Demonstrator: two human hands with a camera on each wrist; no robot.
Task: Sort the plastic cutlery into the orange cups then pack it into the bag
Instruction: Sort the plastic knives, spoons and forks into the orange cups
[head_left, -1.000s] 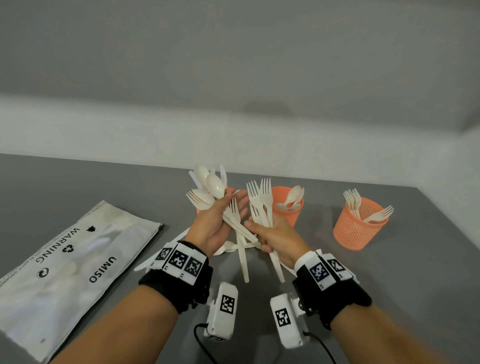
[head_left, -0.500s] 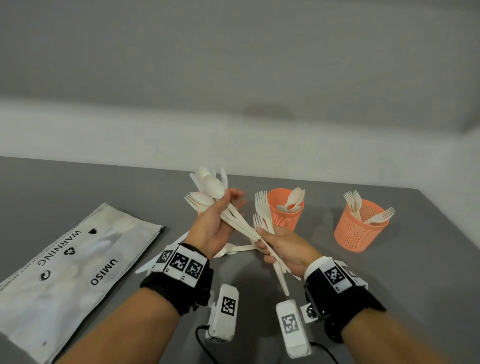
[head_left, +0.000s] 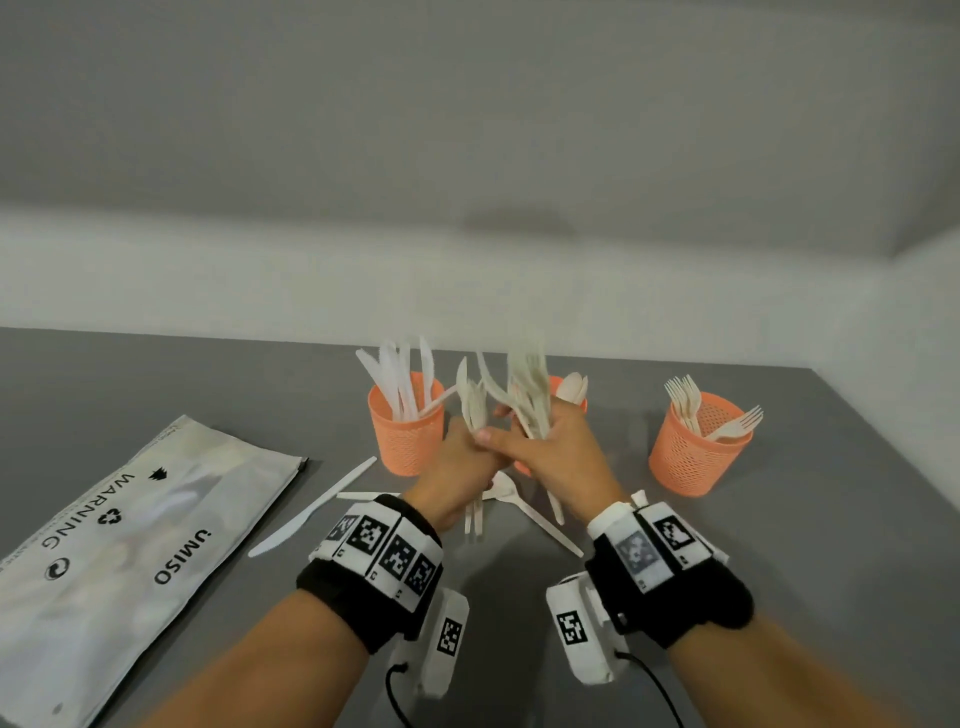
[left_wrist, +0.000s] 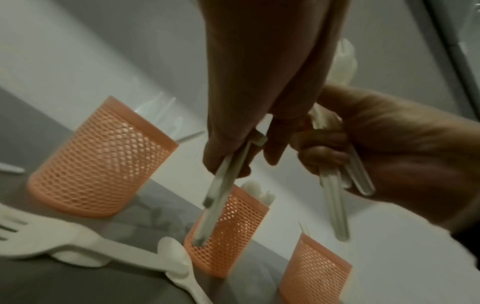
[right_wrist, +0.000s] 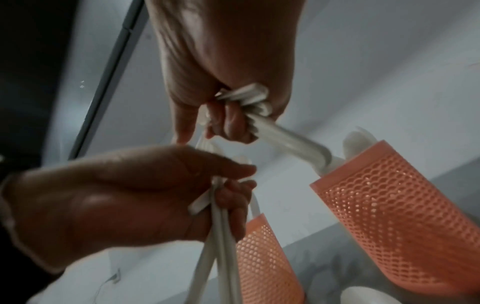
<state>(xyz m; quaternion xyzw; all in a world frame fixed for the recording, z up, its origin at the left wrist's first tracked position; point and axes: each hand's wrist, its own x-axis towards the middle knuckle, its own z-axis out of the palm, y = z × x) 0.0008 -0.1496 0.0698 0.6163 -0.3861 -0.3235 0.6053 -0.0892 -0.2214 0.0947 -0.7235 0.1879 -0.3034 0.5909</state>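
Now, from my head camera, I am holding both hands together low over the grey table, where a second ago they were raised and slightly apart. My left hand is curling round a small bundle of cutlery that looks thinner than the fan of spoons and forks it was gripping before; my right hand is clenching a bigger, blurred bunch of forks standing upright. With my hands lower, the left orange cup of knives is showing in full, the middle cup with spoons is peeking out behind my right hand, and the right cup is holding forks as before. A loose knife and spoon are lying on the table beneath my hands, and the bag is lying flat at the left, unmoved.

Through the left wrist camera, my left fingers are pinching two or three handles hanging down in front of the middle cup, while my right hand is gripping its own handles just beside them.

Through the right wrist camera, my right fingers are wrapping tightly round a thick bunch of handles, and my left hand is pinching its thinner bundle close below, the thumbs nearly touching.
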